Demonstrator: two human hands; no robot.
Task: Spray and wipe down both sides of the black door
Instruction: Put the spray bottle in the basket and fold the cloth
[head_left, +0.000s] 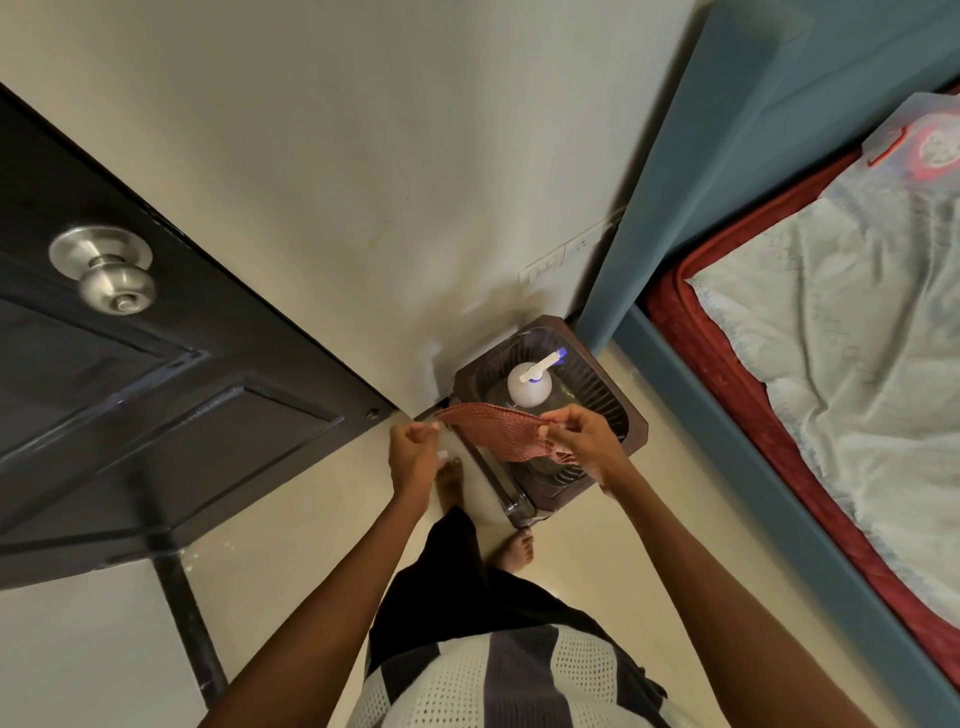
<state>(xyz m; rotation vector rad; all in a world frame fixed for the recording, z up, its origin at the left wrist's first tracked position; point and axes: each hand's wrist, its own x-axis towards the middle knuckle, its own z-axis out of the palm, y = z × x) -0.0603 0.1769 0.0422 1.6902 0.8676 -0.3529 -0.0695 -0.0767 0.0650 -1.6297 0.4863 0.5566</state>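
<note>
While both arms reach forward over the floor, the left hand (413, 449) pinches one corner of a pink cloth (496, 428) and the right hand (584, 434) pinches the opposite edge, so the cloth hangs stretched between them, just above a dark brown stool (631, 415). Beyond the cloth, toward 12 o'clock, a white spray bottle (530, 382) stands upright on the stool's slatted top, untouched, its nozzle pointing to 2 o'clock. Out at 9 to 10 o'clock the black door (156, 395) stands with its steel knob (111, 275) facing the camera; no hand touches it. Farther off at 3 o'clock lies a bed (831, 364).

By my reading, the step in hand is readying the cloth, with spraying not begun. The next move probably calls for freeing one hand, taking the bottle by its neck, and turning toward 9 o'clock to face the door's panels.
</note>
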